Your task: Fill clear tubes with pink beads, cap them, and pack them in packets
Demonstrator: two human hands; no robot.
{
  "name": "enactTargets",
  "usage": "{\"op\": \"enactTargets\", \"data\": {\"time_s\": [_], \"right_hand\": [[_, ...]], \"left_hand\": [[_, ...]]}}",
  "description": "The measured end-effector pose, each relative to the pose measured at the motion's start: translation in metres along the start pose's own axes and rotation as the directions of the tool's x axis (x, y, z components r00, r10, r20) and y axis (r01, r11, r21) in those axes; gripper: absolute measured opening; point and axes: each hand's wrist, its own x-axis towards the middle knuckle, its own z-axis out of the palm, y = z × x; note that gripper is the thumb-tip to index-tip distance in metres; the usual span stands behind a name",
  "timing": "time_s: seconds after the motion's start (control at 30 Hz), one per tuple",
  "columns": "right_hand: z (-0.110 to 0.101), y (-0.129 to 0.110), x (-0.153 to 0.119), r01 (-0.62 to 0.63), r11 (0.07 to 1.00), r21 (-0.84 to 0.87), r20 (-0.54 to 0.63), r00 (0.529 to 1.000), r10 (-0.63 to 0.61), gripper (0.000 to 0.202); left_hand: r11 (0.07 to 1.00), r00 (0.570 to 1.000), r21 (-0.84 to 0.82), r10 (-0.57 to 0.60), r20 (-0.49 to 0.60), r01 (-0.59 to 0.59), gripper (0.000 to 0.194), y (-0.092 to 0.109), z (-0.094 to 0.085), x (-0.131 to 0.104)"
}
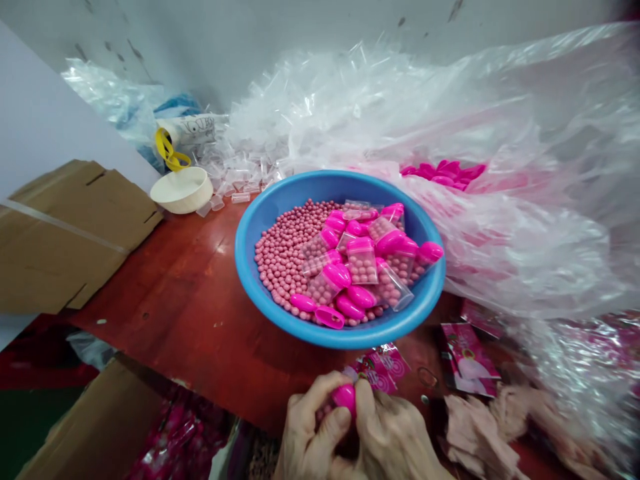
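Observation:
At the bottom centre, my left hand point(313, 433) pinches a small container of pink beads with a bright pink cap point(345, 398). My right hand point(390, 433) is closed against the other side of that cap, its fingers pressed to it. Just beyond both hands stands a blue basin point(245, 267). Loose pink beads point(285, 253) fill its left part, and clear containers of beads point(363, 260) with pink caps lie in a heap on the right. Several loose pink caps point(330, 317) rest at the basin's near side. A printed pink packet point(383, 368) lies between the hands and the basin.
The red table point(200, 300) bears a white bowl point(183, 190), yellow tape point(170, 150) and clear empty tubes point(240, 180). Large plastic bags point(540, 233) with pink caps point(447, 173) fill the right. Cardboard point(65, 233) is at left; crumpled cloth point(480, 433) sits lower right.

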Motion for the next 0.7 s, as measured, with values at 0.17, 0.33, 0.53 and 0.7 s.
{"op": "enactTargets", "data": {"time_s": [0.17,0.33,0.53,0.7], "right_hand": [[0.011,-0.005,0.011,-0.018,1.000,-0.012,-0.002,1.000,0.018,0.031],[0.011,-0.010,0.025,-0.012,0.999,-0.031,-0.071,0.997,0.010,0.030],[0.009,-0.003,0.022,-0.029,1.000,0.009,-0.093,0.995,0.029,0.042],[0.009,-0.010,0.008,-0.234,0.954,0.187,0.120,0.969,0.214,0.084]], "left_hand": [[0.967,0.991,-0.245,-0.047,0.123,0.076,0.041,-0.020,0.002,0.016],[0.968,0.996,-0.249,0.007,0.090,0.015,0.035,-0.022,0.002,0.016],[0.932,0.992,-0.363,0.050,0.119,-0.004,0.052,-0.014,-0.003,0.011],[0.916,0.947,-0.391,0.043,0.318,0.090,0.055,-0.004,-0.020,0.005]]}}
